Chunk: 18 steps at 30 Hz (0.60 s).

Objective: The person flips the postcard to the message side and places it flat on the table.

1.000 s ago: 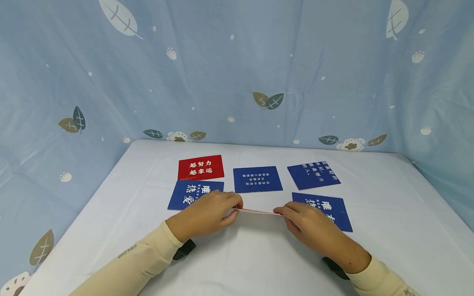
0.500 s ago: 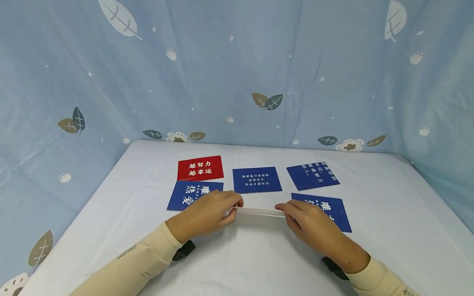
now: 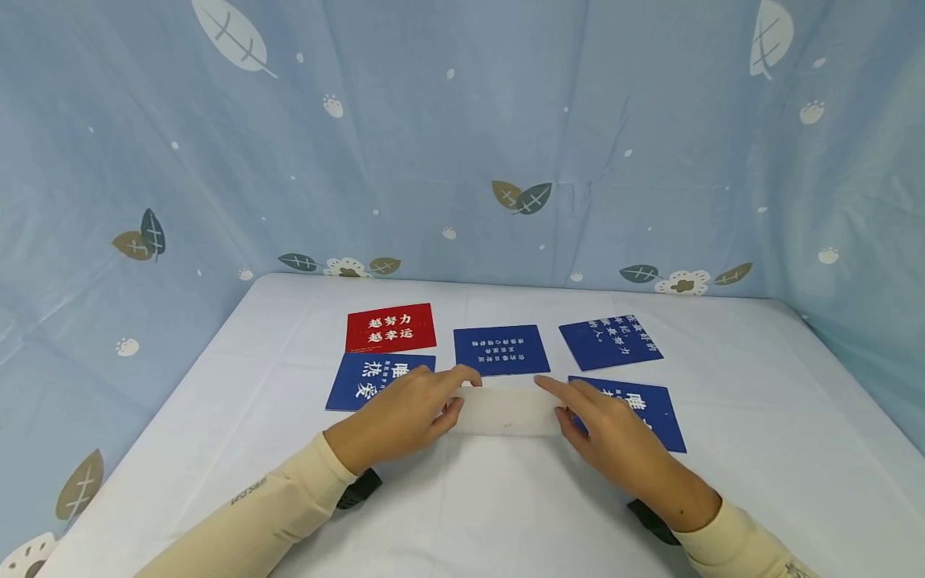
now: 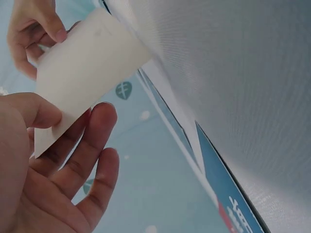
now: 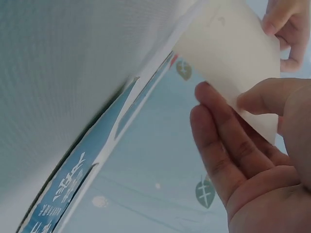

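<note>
Between both hands a card [image 3: 506,411] stands tilted, its plain off-white side toward me. My left hand [image 3: 408,409] pinches its left end, the thumb on the white face and the fingers behind. The right hand [image 3: 607,429] holds the opposite end the same way. In the left wrist view the white face of the card [image 4: 92,68] shows a small faint mark near the top. The right wrist view has the thumb pressed on the card [image 5: 228,53] and the other fingers behind it. The card's far side is hidden in the head view.
Behind the hands lie a red card [image 3: 391,328], a blue card [image 3: 502,350] in the middle and a tilted blue card [image 3: 611,343]. Another blue card [image 3: 354,381] is partly under the left hand's outline, and one more blue card [image 3: 668,413] beside the right hand.
The held card has tipped from nearly edge-on, with a thin red line showing, so that its white face turns toward me. Both hands stay in almost the same place.
</note>
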Motion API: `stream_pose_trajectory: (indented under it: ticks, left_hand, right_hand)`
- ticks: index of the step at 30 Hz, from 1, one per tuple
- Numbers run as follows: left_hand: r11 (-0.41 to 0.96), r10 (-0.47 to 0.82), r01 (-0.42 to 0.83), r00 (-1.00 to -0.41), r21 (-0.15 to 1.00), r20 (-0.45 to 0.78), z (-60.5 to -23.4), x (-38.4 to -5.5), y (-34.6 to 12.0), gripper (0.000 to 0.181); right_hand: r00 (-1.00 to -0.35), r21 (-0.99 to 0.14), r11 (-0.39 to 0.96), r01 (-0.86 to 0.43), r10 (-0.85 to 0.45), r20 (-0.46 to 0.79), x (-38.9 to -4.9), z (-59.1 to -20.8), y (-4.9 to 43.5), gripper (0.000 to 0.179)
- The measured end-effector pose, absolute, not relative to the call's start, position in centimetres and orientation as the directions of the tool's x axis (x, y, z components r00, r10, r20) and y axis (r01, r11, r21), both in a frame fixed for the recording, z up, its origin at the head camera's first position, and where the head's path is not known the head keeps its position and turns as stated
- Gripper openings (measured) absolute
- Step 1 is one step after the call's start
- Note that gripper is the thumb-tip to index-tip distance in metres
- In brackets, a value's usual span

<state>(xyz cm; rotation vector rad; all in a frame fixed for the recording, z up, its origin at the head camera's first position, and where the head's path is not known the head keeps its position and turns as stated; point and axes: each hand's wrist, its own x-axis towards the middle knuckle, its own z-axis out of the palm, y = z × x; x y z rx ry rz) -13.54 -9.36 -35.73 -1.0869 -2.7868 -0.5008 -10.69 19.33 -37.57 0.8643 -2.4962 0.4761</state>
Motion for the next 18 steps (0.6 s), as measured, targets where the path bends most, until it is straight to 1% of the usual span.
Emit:
stream_pose_trajectory:
  ticks: [4, 8, 10, 14, 18]
  left_hand:
    - [0.695, 0.631, 0.664, -0.747, 0.277, 0.209, -35.68, -13.49, -9.31, 0.037]
    - [0.714, 0.616, 0.631, -0.772, 0.301, 0.158, -35.57, -13.43, -9.19, 0.041]
    - [0.724, 0.609, 0.62, -0.78, 0.303, 0.14, -35.55, -13.42, -9.13, 0.043]
    - [0.729, 0.608, 0.621, -0.781, 0.288, 0.144, -35.62, -13.5, -9.1, 0.044]
    - [0.73, 0.608, 0.627, -0.778, 0.273, 0.158, -35.73, -13.5, -9.08, 0.047]
  right_hand:
    - [-0.715, -0.214, 0.736, -0.642, -0.474, 0.514, -10.75, -37.47, 19.2, 0.071]
    - [-0.751, -0.249, 0.751, -0.611, -0.449, 0.484, -10.69, -37.42, 19.05, 0.061]
    - [-0.765, -0.245, 0.768, -0.592, -0.441, 0.468, -10.67, -37.38, 18.96, 0.054]
    - [-0.768, -0.235, 0.772, -0.591, -0.449, 0.457, -10.73, -37.43, 18.99, 0.046]
    - [-0.771, -0.254, 0.761, -0.596, -0.455, 0.447, -10.76, -37.53, 19.05, 0.046]
